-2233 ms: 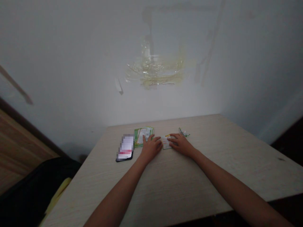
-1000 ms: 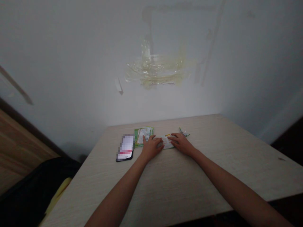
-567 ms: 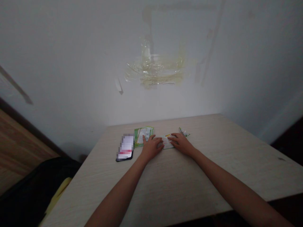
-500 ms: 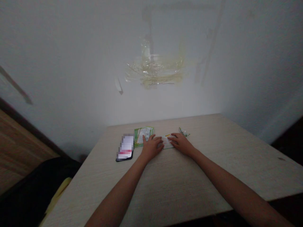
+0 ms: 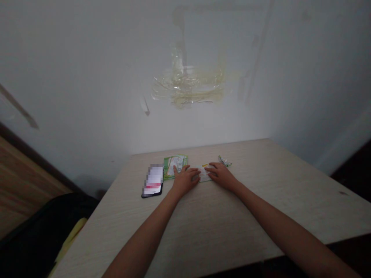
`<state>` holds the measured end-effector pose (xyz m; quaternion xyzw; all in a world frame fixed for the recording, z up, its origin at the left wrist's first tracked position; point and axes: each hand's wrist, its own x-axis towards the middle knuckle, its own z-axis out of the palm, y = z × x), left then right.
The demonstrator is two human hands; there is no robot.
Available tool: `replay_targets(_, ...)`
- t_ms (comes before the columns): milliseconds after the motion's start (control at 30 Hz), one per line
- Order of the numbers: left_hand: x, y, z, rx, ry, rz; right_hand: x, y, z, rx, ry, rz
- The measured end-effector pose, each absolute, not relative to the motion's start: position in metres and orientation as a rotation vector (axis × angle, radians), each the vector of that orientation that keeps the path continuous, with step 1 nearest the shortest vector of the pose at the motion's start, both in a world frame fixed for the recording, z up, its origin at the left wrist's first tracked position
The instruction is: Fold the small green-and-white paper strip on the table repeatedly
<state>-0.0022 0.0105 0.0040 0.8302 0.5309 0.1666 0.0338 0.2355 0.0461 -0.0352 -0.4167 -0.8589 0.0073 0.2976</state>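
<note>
Both my hands rest palm down over a small printed packet or sheet (image 5: 205,175) that lies flat on the table, with white and yellow print showing between them. My left hand (image 5: 184,180) has its fingers spread, the tips on the packet's left side, its thumb reaching toward a green and white packet (image 5: 174,164). On the right end lie the outstretched fingers of my right hand (image 5: 222,174). Just beyond that hand is a crumpled green and white wrapper (image 5: 225,161). Left of the green packet, a phone (image 5: 153,180) lies face up, its screen blurred out.
The pale wooden table (image 5: 278,185) meets a grey wall (image 5: 95,77) with peeling clear tape (image 5: 193,87). Dark cloth (image 5: 43,227) and something yellow (image 5: 69,239) lie beyond the table's left edge. A wooden panel (image 5: 26,177) stands farther left.
The view has shifted very slightly. My hands and the things on the table keep their places.
</note>
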Motion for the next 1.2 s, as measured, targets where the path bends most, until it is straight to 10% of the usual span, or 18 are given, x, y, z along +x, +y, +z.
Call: replay_targets(1200, 0.001, 0.011, 0.003, 2.523, 1.710, 0.511, 0.239, 0.043, -0.024, -1.218, -2.163, 0.159)
